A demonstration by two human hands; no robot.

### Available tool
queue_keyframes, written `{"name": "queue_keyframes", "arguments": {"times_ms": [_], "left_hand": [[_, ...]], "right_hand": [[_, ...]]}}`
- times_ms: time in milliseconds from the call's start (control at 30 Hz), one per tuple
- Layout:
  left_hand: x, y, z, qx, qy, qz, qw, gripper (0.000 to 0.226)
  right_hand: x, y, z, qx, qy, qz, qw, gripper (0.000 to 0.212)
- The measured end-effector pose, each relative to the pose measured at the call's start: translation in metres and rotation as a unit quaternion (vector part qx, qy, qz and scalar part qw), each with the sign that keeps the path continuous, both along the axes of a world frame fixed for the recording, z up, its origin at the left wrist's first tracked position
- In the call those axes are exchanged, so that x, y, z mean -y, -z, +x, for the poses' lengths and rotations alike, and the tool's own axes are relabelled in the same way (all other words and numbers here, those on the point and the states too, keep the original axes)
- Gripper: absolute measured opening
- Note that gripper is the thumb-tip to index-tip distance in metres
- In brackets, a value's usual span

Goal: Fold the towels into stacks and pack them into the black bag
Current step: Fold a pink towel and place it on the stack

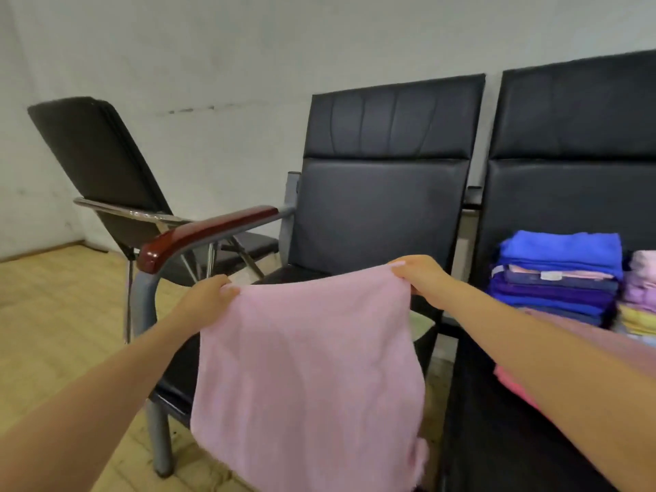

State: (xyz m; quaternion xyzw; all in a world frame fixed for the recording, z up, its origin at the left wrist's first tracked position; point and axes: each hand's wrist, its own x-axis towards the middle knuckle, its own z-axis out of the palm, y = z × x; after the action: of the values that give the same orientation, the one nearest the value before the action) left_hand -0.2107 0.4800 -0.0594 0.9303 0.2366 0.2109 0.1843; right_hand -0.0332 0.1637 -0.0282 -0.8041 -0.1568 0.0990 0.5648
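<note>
A pink towel (305, 371) hangs spread out in front of the black seat (376, 221). My left hand (209, 294) pinches its top left corner and my right hand (420, 275) pinches its top right corner, both held up at the same height. On the seat to the right stands a stack of folded blue and purple towels (557, 275), with a second stack of pink and yellow towels (640, 296) beside it at the frame edge. Another pink cloth (514, 388) shows under my right forearm. No black bag is in view.
Two joined black seats (575, 136) with a wooden armrest (202, 232) stand against a white wall. A separate black folding chair (103, 165) stands at the back left. Wooden floor (60, 307) lies to the left.
</note>
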Motion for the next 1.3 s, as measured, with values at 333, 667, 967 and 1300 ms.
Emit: {"name": "queue_keyframes", "arguments": {"times_ms": [333, 667, 967, 1300], "left_hand": [[-0.031, 0.113, 0.077, 0.032, -0.072, -0.007, 0.997, 0.021], [-0.03, 0.101, 0.104, 0.002, -0.162, 0.0, 0.987, 0.027], [0.084, 0.044, 0.039, 0.064, 0.051, 0.027, 0.996, 0.024], [0.157, 0.05, -0.094, -0.107, 0.224, -0.003, 0.969, 0.013]], "right_hand": [[-0.057, 0.095, 0.063, 0.046, 0.065, 0.022, 0.997, 0.025], [-0.055, 0.111, 0.076, 0.18, 0.059, -0.267, 0.945, 0.046], [-0.021, 0.069, -0.031, 0.261, 0.022, -0.307, 0.915, 0.023], [0.032, 0.102, -0.153, 0.273, -0.277, -0.293, 0.874, 0.025]]}}
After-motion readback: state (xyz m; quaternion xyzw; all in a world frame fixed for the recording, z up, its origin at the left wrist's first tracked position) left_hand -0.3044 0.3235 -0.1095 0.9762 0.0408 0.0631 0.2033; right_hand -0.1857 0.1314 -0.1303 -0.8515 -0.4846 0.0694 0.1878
